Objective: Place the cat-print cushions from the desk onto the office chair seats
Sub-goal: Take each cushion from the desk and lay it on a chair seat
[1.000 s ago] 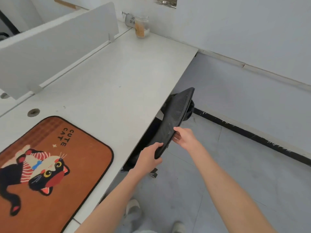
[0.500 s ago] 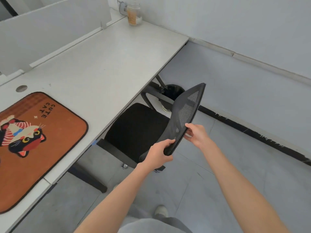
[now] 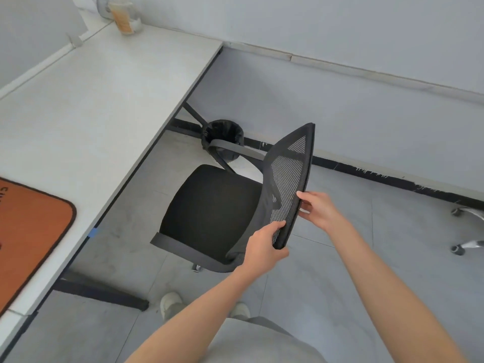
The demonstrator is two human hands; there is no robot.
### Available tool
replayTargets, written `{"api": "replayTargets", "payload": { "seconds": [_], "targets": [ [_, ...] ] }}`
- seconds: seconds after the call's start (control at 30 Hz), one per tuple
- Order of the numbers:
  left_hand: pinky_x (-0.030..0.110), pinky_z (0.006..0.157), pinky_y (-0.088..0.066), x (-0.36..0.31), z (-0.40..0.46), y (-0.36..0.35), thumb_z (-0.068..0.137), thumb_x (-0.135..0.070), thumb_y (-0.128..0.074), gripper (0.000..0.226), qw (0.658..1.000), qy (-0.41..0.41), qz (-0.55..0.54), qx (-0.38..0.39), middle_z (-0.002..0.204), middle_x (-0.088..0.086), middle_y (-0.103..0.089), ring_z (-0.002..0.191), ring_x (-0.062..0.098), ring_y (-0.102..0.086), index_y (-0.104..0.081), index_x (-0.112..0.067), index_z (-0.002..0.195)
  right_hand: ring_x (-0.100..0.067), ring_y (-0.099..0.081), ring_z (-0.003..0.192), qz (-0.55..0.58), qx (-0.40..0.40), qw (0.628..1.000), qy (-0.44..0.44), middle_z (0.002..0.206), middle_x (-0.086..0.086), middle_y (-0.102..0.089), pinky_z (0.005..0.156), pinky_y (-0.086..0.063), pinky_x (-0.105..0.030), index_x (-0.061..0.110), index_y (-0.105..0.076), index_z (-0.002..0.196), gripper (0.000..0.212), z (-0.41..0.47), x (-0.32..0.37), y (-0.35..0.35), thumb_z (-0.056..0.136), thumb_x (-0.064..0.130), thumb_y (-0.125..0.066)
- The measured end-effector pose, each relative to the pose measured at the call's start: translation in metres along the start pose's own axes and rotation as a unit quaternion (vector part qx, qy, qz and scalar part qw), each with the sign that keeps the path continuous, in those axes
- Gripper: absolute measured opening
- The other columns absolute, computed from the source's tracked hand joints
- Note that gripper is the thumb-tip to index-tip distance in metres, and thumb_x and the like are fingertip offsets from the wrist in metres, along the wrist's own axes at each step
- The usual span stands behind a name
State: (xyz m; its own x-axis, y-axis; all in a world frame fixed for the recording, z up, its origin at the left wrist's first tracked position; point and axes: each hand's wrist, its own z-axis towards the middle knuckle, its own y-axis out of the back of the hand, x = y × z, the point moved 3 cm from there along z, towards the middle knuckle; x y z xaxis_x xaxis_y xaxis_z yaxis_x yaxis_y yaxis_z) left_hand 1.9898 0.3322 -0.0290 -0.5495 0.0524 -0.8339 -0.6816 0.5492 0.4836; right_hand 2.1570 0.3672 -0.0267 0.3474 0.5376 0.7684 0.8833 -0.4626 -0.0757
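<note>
Both hands grip the black mesh backrest (image 3: 288, 184) of the black office chair (image 3: 212, 213), left hand (image 3: 264, 247) curled round its lower rim, right hand (image 3: 318, 209) pinching its rear edge, seat facing the white desk (image 3: 86, 106), where the orange cat-print cushion (image 3: 28, 231) lies flat at the near-left edge, long axis unclear.

1. An office: a long white desk (image 3: 99, 106) with a grey partition panel (image 3: 34, 35) at far left.
2. A black mesh-backed swivel chair (image 3: 217, 213) beside it.
3. A wastebasket (image 3: 222, 134) underneath.
</note>
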Motion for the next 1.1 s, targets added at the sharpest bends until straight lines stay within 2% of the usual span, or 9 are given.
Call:
{"api": "replayTargets", "payload": {
  "seconds": [0.17,0.3,0.33,0.4,0.47,0.7,0.8,0.9,1.1],
  "targets": [
    [0.040,0.070,-0.057,-0.008,-0.003,-0.021,0.072,-0.017,-0.064,0.056,1.000,-0.002,0.001,0.023,0.113,-0.002,-0.065,0.069,0.022,-0.058,-0.049,-0.023,0.126,-0.013,-0.054,0.068,0.005,-0.009,1.000,0.005,0.073,-0.002,-0.056,0.062,-0.047,-0.027,0.013,-0.052,0.071,0.020,-0.007,-0.005,0.023,0.090,0.006,-0.053],
    [0.033,0.085,-0.051,-0.013,-0.003,-0.024,0.078,-0.024,-0.067,0.060,0.998,-0.025,0.011,0.062,0.127,0.001,-0.056,0.100,0.020,-0.059,-0.041,-0.020,0.133,-0.018,-0.058,0.084,-0.042,-0.027,0.999,0.008,0.095,-0.008,-0.059,0.075,-0.050,-0.030,0.008,-0.057,0.096,0.008,-0.010,-0.005,0.031,0.090,0.012,-0.054],
    [0.031,0.092,-0.047,-0.013,-0.005,-0.021,0.082,-0.024,-0.064,0.061,0.997,-0.026,-0.002,0.075,0.133,0.002,-0.052,0.109,0.019,-0.056,-0.037,-0.020,0.136,-0.024,-0.057,0.099,-0.113,-0.071,0.991,0.026,0.110,-0.012,-0.058,0.086,-0.049,-0.035,0.006,-0.053,0.114,0.026,-0.010,-0.003,0.033,0.089,0.016,-0.056],
    [0.025,0.102,-0.036,-0.009,-0.013,-0.005,0.089,-0.023,-0.057,0.058,0.997,-0.007,-0.032,0.072,0.140,0.002,-0.047,0.126,0.015,-0.046,-0.031,-0.018,0.140,-0.034,-0.044,0.124,-0.312,-0.187,0.924,0.119,0.132,-0.020,-0.049,0.106,-0.032,-0.042,0.001,-0.041,0.132,0.050,-0.016,0.008,0.029,0.089,0.021,-0.057],
    [0.019,0.099,-0.036,0.005,-0.022,0.023,0.092,-0.020,-0.051,0.047,0.997,0.019,-0.061,0.037,0.136,0.002,-0.052,0.124,0.013,-0.048,-0.036,-0.016,0.137,-0.036,-0.037,0.129,-0.399,-0.232,0.854,0.239,0.135,-0.023,-0.046,0.111,-0.021,-0.040,-0.002,-0.042,0.131,0.046,-0.029,0.022,0.002,0.090,0.016,-0.052],
    [0.018,0.089,-0.045,0.126,-0.097,0.149,0.089,-0.008,-0.050,0.023,0.951,0.172,-0.140,-0.216,0.109,0.002,-0.067,0.097,0.009,-0.059,-0.060,-0.012,0.109,-0.028,-0.042,0.124,-0.528,-0.014,0.784,0.327,0.136,-0.014,-0.047,0.104,-0.037,-0.039,0.008,-0.048,0.126,0.038,-0.035,-0.013,-0.181,0.089,0.011,-0.053],
    [0.023,0.091,-0.043,0.179,-0.150,0.202,0.087,-0.003,-0.049,0.022,0.899,0.228,-0.170,-0.334,0.099,0.001,-0.066,0.096,0.013,-0.060,-0.060,-0.015,0.103,-0.026,-0.037,0.127,-0.555,0.127,0.750,0.337,0.137,-0.012,-0.044,0.104,-0.033,-0.034,0.008,-0.046,0.128,0.038,-0.041,-0.052,-0.275,0.090,0.010,-0.050],
    [0.019,0.076,-0.044,0.235,-0.210,0.265,0.088,-0.003,-0.048,0.021,0.833,0.281,-0.194,-0.435,0.097,0.001,-0.064,0.096,0.018,-0.059,-0.056,-0.015,0.104,-0.026,-0.032,0.130,-0.567,0.250,0.708,0.340,0.137,-0.012,-0.042,0.106,-0.028,-0.032,0.007,-0.045,0.130,0.039,-0.057,-0.086,-0.386,0.090,0.007,-0.046],
    [0.037,0.101,-0.039,0.343,-0.299,0.376,0.091,-0.009,-0.046,0.038,0.702,0.398,-0.209,-0.553,0.131,0.013,-0.054,0.121,0.028,-0.050,-0.046,-0.007,0.128,-0.029,-0.027,0.134,-0.600,0.290,0.670,0.326,0.145,-0.014,-0.033,0.108,-0.031,-0.039,0.006,-0.035,0.138,0.049,-0.061,-0.120,-0.569,0.090,0.011,-0.044]
  ]
}}
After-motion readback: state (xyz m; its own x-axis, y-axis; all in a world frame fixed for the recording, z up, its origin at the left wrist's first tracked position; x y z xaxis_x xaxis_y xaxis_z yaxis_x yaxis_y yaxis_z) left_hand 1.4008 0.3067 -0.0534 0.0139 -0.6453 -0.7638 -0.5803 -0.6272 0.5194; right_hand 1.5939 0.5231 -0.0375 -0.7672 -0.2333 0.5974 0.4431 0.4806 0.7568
